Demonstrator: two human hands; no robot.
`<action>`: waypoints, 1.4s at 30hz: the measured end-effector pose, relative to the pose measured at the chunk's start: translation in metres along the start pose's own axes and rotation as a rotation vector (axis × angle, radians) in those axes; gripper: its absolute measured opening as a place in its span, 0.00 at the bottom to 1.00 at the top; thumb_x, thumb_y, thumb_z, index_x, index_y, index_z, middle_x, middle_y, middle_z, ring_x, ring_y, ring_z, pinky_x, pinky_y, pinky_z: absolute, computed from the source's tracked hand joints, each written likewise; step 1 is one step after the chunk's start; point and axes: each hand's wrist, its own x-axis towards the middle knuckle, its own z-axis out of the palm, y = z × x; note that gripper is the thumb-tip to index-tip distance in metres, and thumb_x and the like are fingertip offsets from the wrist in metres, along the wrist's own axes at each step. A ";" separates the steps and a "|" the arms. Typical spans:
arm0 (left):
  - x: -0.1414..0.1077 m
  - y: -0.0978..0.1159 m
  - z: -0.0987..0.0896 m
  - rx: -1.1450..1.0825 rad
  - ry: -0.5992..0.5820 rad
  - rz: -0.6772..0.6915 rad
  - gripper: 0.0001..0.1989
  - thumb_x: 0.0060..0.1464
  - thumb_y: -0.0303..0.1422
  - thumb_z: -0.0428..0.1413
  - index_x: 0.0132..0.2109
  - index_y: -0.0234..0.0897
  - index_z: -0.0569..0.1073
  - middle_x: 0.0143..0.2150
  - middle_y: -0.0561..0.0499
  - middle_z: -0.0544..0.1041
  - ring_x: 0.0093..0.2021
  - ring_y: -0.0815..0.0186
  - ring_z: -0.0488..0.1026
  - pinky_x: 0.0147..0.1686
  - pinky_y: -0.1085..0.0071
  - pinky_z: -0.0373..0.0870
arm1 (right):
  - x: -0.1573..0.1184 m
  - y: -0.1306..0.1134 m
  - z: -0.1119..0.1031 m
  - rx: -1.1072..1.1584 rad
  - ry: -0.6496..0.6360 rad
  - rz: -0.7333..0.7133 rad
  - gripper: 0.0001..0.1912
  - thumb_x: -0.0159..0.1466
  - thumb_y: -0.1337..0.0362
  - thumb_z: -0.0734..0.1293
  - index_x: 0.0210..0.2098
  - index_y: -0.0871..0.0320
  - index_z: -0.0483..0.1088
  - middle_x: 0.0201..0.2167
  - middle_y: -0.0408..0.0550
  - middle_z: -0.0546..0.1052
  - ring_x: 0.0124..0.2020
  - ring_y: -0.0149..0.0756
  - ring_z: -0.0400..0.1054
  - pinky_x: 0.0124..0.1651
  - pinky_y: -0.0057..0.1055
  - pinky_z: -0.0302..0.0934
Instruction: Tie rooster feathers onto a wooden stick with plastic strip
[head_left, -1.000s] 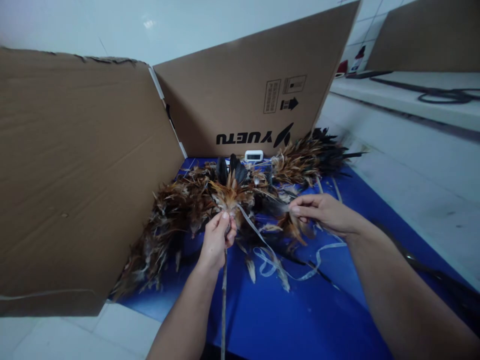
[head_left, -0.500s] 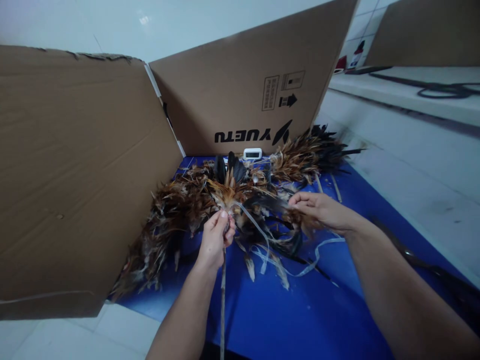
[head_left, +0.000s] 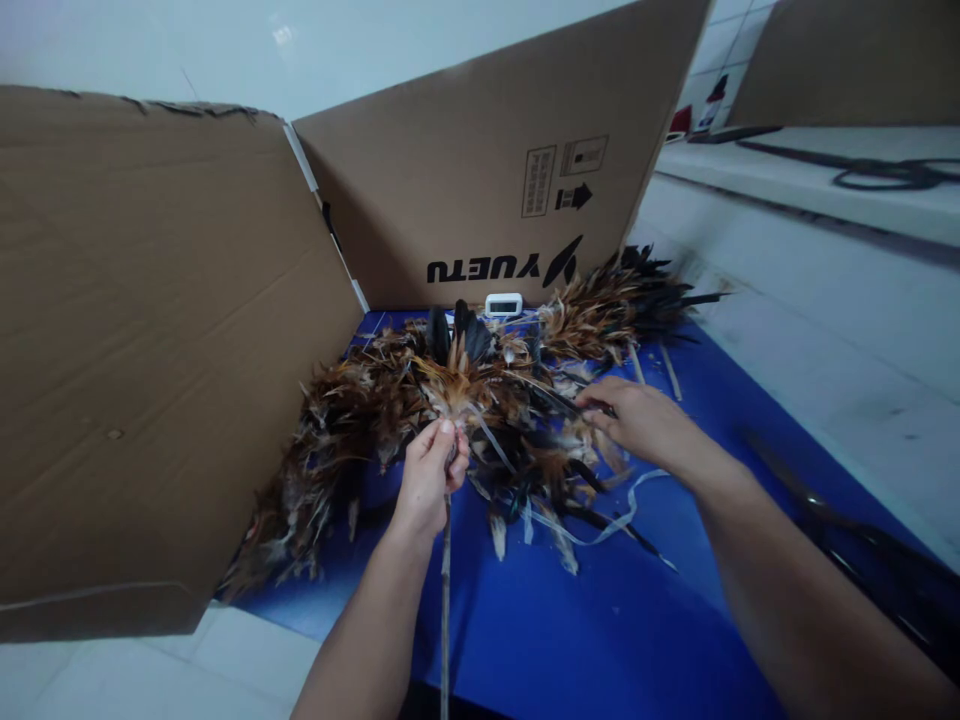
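From your left hand (head_left: 429,472), which pinches the stick (head_left: 446,610), the feather bunch (head_left: 454,378) fans out at twelve o'clock, its bases probably gripped to stay gathered. Your right hand (head_left: 649,420), fingers bent, sits near three o'clock by loose feathers (head_left: 551,465), likely spread within easy reach; whether it pinches one, I cannot tell.

Brown and black feathers (head_left: 452,378), blue surface (head_left: 570,630)
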 end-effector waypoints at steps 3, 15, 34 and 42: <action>0.000 0.000 0.000 0.002 -0.005 0.008 0.18 0.46 0.45 0.57 0.31 0.33 0.67 0.25 0.56 0.63 0.17 0.81 0.53 0.13 0.83 0.42 | -0.002 -0.007 0.003 -0.006 -0.130 -0.135 0.09 0.54 0.72 0.61 0.28 0.54 0.72 0.31 0.45 0.75 0.32 0.36 0.68 0.35 0.28 0.58; 0.000 -0.001 -0.001 0.031 -0.033 0.035 0.16 0.50 0.44 0.55 0.33 0.33 0.68 0.26 0.55 0.63 0.18 0.80 0.52 0.13 0.82 0.41 | 0.000 -0.015 0.021 0.151 -0.282 -0.145 0.06 0.55 0.65 0.63 0.29 0.55 0.72 0.27 0.44 0.73 0.28 0.33 0.66 0.30 0.27 0.56; -0.002 -0.007 0.002 0.016 -0.099 -0.022 0.15 0.52 0.42 0.53 0.36 0.33 0.67 0.26 0.55 0.63 0.17 0.81 0.52 0.12 0.83 0.40 | -0.007 -0.043 -0.016 1.096 -0.102 0.295 0.12 0.45 0.61 0.73 0.21 0.60 0.67 0.17 0.43 0.71 0.16 0.23 0.58 0.18 0.23 0.53; -0.001 -0.011 0.004 -0.061 -0.163 -0.117 0.15 0.51 0.42 0.54 0.31 0.32 0.66 0.27 0.54 0.65 0.17 0.81 0.54 0.11 0.84 0.40 | -0.017 -0.084 0.000 1.300 -0.156 0.143 0.09 0.49 0.62 0.71 0.24 0.60 0.70 0.20 0.44 0.72 0.20 0.27 0.62 0.20 0.23 0.54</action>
